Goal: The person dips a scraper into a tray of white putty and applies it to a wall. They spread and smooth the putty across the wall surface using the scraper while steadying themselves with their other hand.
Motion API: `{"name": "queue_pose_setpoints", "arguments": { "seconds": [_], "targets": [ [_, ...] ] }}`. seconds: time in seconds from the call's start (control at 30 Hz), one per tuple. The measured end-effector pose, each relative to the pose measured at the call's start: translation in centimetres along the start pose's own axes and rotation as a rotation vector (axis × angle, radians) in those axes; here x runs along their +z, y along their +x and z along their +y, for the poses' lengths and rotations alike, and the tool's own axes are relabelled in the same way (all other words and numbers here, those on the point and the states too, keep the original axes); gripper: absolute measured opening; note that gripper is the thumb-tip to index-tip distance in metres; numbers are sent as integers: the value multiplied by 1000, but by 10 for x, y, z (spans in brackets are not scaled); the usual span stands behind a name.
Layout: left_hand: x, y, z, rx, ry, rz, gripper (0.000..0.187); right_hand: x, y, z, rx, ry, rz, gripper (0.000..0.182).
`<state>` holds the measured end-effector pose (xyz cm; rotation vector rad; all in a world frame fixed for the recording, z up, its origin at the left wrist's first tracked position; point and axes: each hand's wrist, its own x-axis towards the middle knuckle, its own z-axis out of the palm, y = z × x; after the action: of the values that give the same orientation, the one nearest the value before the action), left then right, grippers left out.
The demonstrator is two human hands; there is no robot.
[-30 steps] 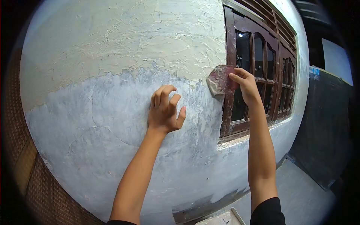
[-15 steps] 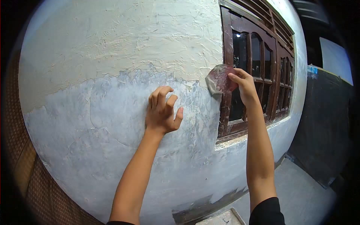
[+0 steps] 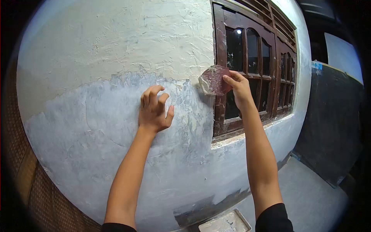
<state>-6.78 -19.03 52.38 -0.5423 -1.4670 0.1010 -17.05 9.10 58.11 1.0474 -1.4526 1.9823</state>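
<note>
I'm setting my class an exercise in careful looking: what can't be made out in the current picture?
All in the head view:
- Left palm: hidden by the back of the left hand, so wall contact is uncertain.
- Fingertips of the right hand behind the maroon scraper: hidden by the scraper.
- Tray: near end cut off by the bottom edge.
- Room behind the window panes: lost in dark glass.
- Window top: cut off by the top edge.

The wall (image 3: pixel 116 46) looks matt and roughly ridged above, smoother below; the window frame (image 3: pixel 219 77), glossy dark wood.
</note>
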Motion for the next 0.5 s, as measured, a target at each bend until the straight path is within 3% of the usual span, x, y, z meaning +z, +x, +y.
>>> {"name": "queue_pose_setpoints", "arguments": {
  "seconds": [0.1,0.2,0.5],
  "targets": [
    [-1,-1,0,13,28,-1,44,3,9,15,2,8,-16,29],
    [2,-2,-1,24,44,-4,44,-7,2,14,82,123,153,29],
    [3,-2,2,15,77,-19,43,3,1,33,15,158,101,29]
  ]
}}
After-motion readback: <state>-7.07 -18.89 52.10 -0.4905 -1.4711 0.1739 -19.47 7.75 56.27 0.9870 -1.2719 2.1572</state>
